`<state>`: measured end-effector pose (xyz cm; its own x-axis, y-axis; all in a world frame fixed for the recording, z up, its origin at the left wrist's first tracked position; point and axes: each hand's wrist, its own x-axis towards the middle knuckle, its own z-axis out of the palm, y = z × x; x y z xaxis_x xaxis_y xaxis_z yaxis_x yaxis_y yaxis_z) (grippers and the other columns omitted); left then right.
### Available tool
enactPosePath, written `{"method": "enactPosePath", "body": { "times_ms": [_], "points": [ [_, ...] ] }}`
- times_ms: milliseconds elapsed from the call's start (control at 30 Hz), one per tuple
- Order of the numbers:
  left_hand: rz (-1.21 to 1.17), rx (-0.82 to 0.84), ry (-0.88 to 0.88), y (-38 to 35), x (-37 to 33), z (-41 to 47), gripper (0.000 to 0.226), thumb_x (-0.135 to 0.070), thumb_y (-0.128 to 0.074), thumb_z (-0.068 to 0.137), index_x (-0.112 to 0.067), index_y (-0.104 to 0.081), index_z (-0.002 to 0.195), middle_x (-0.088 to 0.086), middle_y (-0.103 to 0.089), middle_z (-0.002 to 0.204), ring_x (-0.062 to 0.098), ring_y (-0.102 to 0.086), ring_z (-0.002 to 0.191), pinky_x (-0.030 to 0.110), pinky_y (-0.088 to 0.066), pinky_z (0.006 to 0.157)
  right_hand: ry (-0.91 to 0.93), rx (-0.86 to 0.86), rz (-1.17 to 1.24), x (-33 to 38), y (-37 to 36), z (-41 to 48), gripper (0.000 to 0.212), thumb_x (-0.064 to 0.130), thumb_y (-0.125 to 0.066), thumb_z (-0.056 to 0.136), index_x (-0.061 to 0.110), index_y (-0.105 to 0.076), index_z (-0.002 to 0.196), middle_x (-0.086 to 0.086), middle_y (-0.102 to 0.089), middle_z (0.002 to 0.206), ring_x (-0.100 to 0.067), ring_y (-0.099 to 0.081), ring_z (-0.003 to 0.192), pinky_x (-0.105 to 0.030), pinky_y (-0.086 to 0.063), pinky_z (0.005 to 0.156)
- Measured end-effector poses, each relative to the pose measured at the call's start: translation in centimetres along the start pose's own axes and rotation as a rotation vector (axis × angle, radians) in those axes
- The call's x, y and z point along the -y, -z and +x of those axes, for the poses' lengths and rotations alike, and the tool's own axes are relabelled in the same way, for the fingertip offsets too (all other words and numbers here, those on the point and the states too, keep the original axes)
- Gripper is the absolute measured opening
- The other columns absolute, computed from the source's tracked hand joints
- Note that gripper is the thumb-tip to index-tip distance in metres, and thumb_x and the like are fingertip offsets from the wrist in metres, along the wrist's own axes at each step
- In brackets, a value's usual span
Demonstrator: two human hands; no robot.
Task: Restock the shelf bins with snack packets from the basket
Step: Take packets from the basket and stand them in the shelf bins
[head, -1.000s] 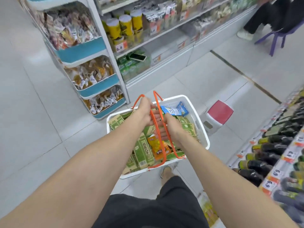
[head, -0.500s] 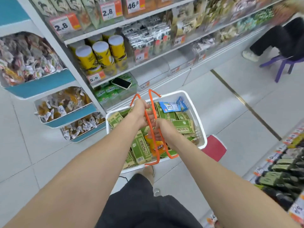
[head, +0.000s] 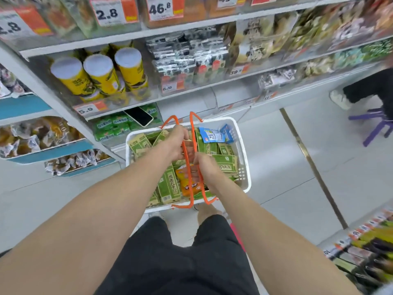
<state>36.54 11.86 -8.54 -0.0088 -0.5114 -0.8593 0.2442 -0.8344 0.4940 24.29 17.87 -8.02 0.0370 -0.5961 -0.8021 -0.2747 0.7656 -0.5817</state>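
Your left hand (head: 177, 143) is curling its fingers round the orange handles (head: 192, 126) of the white basket (head: 244, 167). Your right hand (head: 207, 170) is gripping the same pair of handles on the side nearer to you. Whether the two hands are touching cannot be told.

The basket is hanging in front of your legs, over the pale floor tiles (head: 276, 177), close to the lowest shelf. It is carrying a heap of green snack packets (head: 170, 186). An orange packet (head: 187, 184) is lying on top beneath your right hand, and a blue-and-white packet (head: 211, 136) is resting near the far right corner.

The blue-fronted shelf bins (head: 49, 152) are standing in tiers to the left of the basket and are holding small wrapped snacks; their print is blurring beyond reading.

Just beyond the basket, a phone (head: 138, 116) is lying face up on a row of green packs (head: 110, 126). Above it, yellow canisters (head: 102, 75) are standing behind a tag reading 5.9 (head: 89, 109), with dark packets (head: 187, 58) to their right.

Your black shorts (head: 180, 262) are filling the lower middle of the view. At the far right another person (head: 365, 88) is sitting by a purple stool (head: 376, 124).
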Motion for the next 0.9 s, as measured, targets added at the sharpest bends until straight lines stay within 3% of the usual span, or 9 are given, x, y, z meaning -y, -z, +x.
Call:
{"method": "enactPosePath", "body": {
  "times_ms": [100,200,333,467,600,733,900],
  "points": [
    [-0.046,-0.042,0.006,-2.8,-1.4,2.5,0.013,-0.005,-0.039,0.08,-0.016,-0.04,0.075,0.01,-0.055,0.074,0.026,-0.054,0.065,0.036,-0.05,0.065,0.003,0.027,-0.006,1.0,2.9,3.5,0.033,0.015,-0.044,0.088,0.01,-0.071,0.107,-0.018,-0.079,0.091,-0.026,-0.073,0.074,-0.035,-0.056,0.07],
    [-0.068,-0.086,0.01,-5.6,-2.5,5.4,0.02,0.0,-0.039,0.082,-0.016,-0.037,0.069,0.01,-0.049,0.071,0.024,-0.05,0.064,0.035,-0.048,0.065,-0.011,0.079,0.004,2.0,5.8,6.9,0.033,0.015,-0.044,0.087,0.016,-0.073,0.104,-0.02,-0.077,0.09,-0.024,-0.069,0.069,-0.029,-0.051,0.06],
    [-0.103,-0.144,0.03,-7.7,-3.3,8.9,0.017,-0.001,-0.036,0.071,-0.018,-0.039,0.073,0.014,-0.05,0.083,0.022,-0.046,0.065,0.033,-0.045,0.061,-0.045,0.145,-0.055,3.1,8.2,10.9,0.04,0.028,-0.049,0.072,0.013,-0.071,0.102,-0.018,-0.078,0.091,-0.037,-0.073,0.081,-0.036,-0.052,0.067],
    [-0.177,-0.268,0.066,-10.2,-2.9,12.8,0.022,0.002,-0.033,0.075,-0.02,-0.033,0.072,0.004,-0.035,0.061,0.019,-0.034,0.049,0.029,-0.037,0.054,-0.11,0.307,-0.085,3.0,11.4,15.4,0.036,0.031,-0.047,0.068,0.022,-0.067,0.096,-0.01,-0.069,0.075,-0.026,-0.056,0.07,-0.031,-0.037,0.059],
    [-0.19,-0.294,0.061,-12.2,-1.8,16.2,0.019,0.002,-0.036,0.077,-0.015,-0.042,0.08,0.008,-0.049,0.068,0.023,-0.047,0.055,0.033,-0.046,0.06,-0.137,0.358,-0.122,1.5,14.0,19.5,0.032,0.034,-0.047,0.067,0.022,-0.064,0.093,-0.014,-0.071,0.087,-0.027,-0.056,0.085,-0.035,-0.036,0.065],
    [-0.213,-0.293,0.057,-13.7,0.1,20.5,0.018,0.002,-0.036,0.079,-0.011,-0.048,0.083,0.012,-0.059,0.076,0.027,-0.055,0.06,0.035,-0.052,0.063,-0.16,0.357,-0.169,-0.6,15.9,23.9,0.044,0.036,-0.047,0.066,0.014,-0.067,0.099,-0.013,-0.076,0.091,-0.026,-0.063,0.085,-0.042,-0.042,0.08],
    [-0.237,-0.297,0.047,-15.0,3.7,27.4,0.023,0.003,-0.036,0.077,-0.007,-0.052,0.09,0.013,-0.059,0.077,0.026,-0.053,0.057,0.036,-0.05,0.062,-0.18,0.314,-0.174,-5.0,17.2,30.5,0.051,0.036,-0.048,0.07,0.009,-0.071,0.107,-0.017,-0.079,0.096,-0.027,-0.07,0.081,-0.044,-0.046,0.083]
  ]
}}
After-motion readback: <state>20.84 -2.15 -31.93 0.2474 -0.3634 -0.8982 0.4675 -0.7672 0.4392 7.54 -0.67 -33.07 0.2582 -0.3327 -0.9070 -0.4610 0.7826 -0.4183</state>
